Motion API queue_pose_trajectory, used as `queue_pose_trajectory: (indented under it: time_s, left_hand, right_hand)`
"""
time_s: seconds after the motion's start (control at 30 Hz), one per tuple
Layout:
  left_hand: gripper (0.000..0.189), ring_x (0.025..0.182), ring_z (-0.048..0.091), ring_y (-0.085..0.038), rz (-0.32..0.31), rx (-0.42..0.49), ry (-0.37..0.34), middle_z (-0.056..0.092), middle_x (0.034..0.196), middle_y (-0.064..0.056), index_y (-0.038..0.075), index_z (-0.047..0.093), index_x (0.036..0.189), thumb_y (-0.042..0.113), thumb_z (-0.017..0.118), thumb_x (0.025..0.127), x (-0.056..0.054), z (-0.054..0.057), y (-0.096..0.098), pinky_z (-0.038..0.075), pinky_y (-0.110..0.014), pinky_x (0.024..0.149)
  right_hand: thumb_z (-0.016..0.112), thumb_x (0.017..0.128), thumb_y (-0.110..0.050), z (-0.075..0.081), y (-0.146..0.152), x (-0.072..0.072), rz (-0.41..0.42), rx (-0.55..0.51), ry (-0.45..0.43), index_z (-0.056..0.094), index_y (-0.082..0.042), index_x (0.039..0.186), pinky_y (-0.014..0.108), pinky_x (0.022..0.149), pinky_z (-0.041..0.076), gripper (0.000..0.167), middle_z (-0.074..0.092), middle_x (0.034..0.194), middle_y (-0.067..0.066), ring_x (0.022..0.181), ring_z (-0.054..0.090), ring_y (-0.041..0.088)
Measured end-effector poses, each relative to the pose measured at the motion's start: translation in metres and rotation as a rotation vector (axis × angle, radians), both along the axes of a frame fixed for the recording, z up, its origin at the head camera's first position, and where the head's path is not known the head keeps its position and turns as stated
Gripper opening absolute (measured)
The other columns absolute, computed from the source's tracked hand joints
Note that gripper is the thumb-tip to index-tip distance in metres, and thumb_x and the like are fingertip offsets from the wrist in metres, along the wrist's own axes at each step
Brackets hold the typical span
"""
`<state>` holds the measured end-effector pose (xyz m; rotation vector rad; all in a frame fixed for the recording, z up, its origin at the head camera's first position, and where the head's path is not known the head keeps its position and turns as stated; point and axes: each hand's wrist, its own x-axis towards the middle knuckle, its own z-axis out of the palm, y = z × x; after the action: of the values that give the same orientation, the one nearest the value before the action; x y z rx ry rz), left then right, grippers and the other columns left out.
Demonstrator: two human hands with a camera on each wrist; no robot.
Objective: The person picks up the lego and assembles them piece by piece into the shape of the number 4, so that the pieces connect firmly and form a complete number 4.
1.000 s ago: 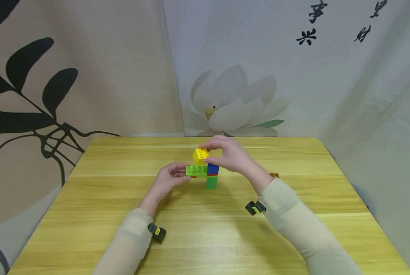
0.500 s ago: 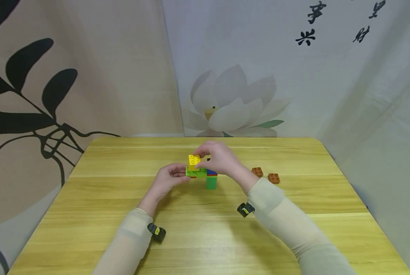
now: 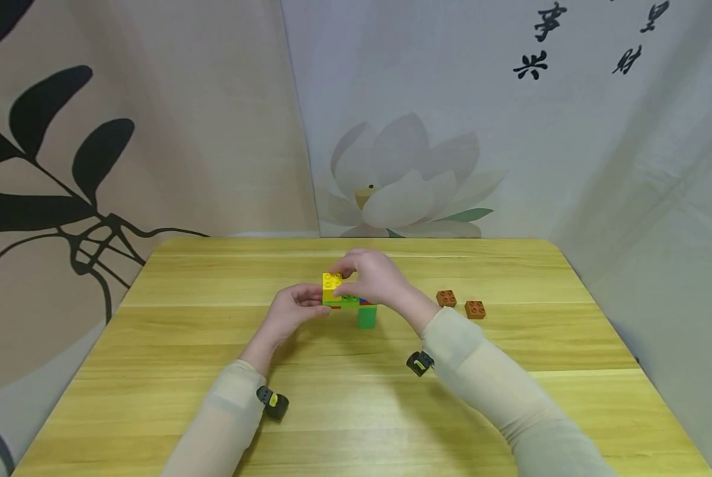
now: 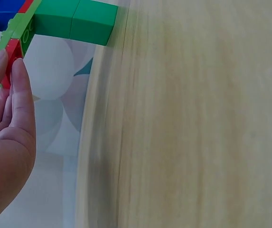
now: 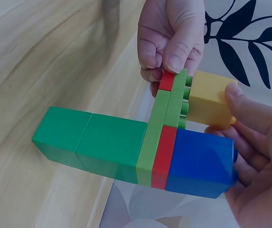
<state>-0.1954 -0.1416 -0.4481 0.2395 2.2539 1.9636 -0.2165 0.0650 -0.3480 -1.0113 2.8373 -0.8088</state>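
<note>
Since the earlier frame, the right hand (image 3: pixel 377 275) and its yellow brick (image 3: pixel 331 283) have shifted left and lower, and two brown bricks (image 3: pixel 446 299) now show beyond the forearm on the table (image 3: pixel 356 411). The left hand stays where it was.

We see the yellow brick over the outer end of a light green plate (image 5: pixel 173 107), close by the left hand (image 3: pixel 294 308). The right thumb and fingers pinch it by opposite sides. In the right wrist view a row of the plate's studs shows along its underside, so we judge it is not pressed fully down; whether it touches the studs we cannot tell.

The left thumb and fingers, narrow, pinch a red plate (image 4: pixel 13 51) under that same end. The arm they support juts sideways from two stacked green bricks (image 5: pixel 117 147); a blue brick (image 5: pixel 200 159) tops the stack above them.

We expect the yellow brick to be light, stiff and smooth, not fragile, best taken low on two opposite side walls, leaving studs and underside free. The overhanging arm looks likely to tip or come loose under a push, so support beneath its end seems wise.
</note>
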Motion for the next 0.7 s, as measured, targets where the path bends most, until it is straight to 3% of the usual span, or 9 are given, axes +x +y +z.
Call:
queue_pose_trajectory:
  time_s: [0.3, 0.53, 0.7]
  left_hand:
    - [0.040, 0.096, 0.066, -0.022, 0.010, -0.004, -0.010, 0.069, 0.110, -0.016, -0.008, 0.064, 0.120, 0.001, 0.078, 0.083, 0.0016, 0.0017, 0.0010, 0.055, -0.027, 0.082]
    - [0.040, 0.094, 0.067, -0.021, 0.015, 0.007, -0.001, 0.069, 0.108, -0.017, -0.010, 0.064, 0.119, 0.000, 0.078, 0.083, 0.0016, -0.0001, 0.0010, 0.056, -0.026, 0.081]
    - [0.040, 0.093, 0.067, -0.020, 0.016, 0.008, 0.004, 0.070, 0.108, -0.017, -0.009, 0.065, 0.118, 0.000, 0.079, 0.082, 0.0012, -0.0009, 0.0013, 0.056, -0.026, 0.081]
  right_hand:
    - [0.083, 0.082, -0.028, 0.0010, -0.0011, -0.0003, -0.004, 0.027, 0.006, 0.075, -0.015, 0.110, 0.030, 0.082, 0.051, 0.032, 0.068, 0.099, -0.005, 0.092, 0.063, 0.013]
    - [0.084, 0.081, -0.027, -0.0020, 0.0007, -0.0015, 0.028, 0.004, 0.023, 0.075, -0.012, 0.108, 0.031, 0.081, 0.052, 0.032, 0.068, 0.099, -0.002, 0.092, 0.065, 0.019]
    - [0.084, 0.081, -0.027, -0.0035, 0.0013, -0.0011, 0.035, 0.008, 0.056, 0.076, -0.014, 0.107, 0.028, 0.080, 0.051, 0.030, 0.068, 0.097, -0.005, 0.089, 0.062, 0.013]
